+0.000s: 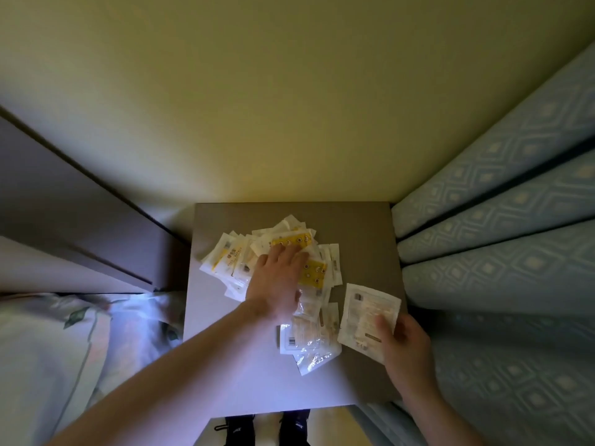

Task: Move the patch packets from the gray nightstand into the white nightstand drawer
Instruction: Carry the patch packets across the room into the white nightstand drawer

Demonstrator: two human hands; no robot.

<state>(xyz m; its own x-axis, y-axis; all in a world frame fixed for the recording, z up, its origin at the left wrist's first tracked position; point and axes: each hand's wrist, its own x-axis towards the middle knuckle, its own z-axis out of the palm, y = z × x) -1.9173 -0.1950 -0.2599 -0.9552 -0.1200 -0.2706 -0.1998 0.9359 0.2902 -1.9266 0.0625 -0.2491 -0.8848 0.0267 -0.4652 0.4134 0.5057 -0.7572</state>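
Many patch packets [283, 252] lie heaped toward the far edge of the gray nightstand [241, 375], overlapping so that their count cannot be told and their print is too blurred to read. The left hand [277, 281] rests flat on the heap, fingers straight. The right hand [404, 346] pinches one white packet [367, 317] near the right edge. Patterned blue curtains [502, 220] hang right; floral bedding [48, 349] lies left.

White and yellow patch packets [283, 252] lie heaped across the gray nightstand [360, 226] at frame centre (overlapping, some clear-fronted); one white packet [367, 313] sits tilted lower right.
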